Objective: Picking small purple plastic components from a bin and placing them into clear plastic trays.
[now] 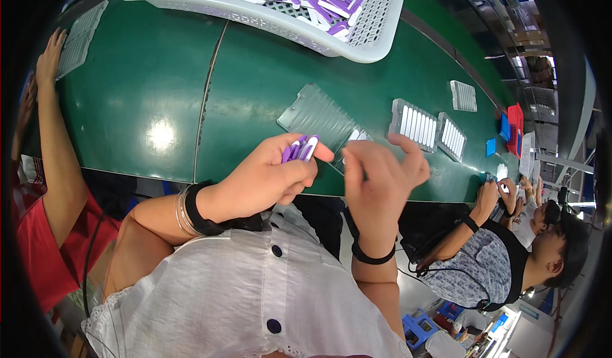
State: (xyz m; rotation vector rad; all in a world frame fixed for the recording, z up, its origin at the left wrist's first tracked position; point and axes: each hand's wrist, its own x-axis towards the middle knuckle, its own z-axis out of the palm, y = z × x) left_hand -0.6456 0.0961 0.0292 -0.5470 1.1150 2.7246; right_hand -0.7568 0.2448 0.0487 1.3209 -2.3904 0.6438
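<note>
My left hand (264,176) is closed around a small bundle of purple-and-white plastic sticks (299,149), held just above the table's near edge. To its right, my right hand (377,176) has thumb and forefinger drawn together and its other fingers raised. What sits in that pinch, if anything, is hidden. Just beyond both hands lies a clear ribbed tray (319,110), mostly bare in its left part. White pieces (358,135) show at the tray's right end, beside my right fingertips, which partly cover that end.
A white perforated basket (376,45) heaped with purple-and-white sticks stands at the far side of the green table (143,71). Filled trays (414,123) lie to the right. Farther right are a red basket (515,128) and a co-worker (491,249). Another person's arm (54,122) reaches in at left.
</note>
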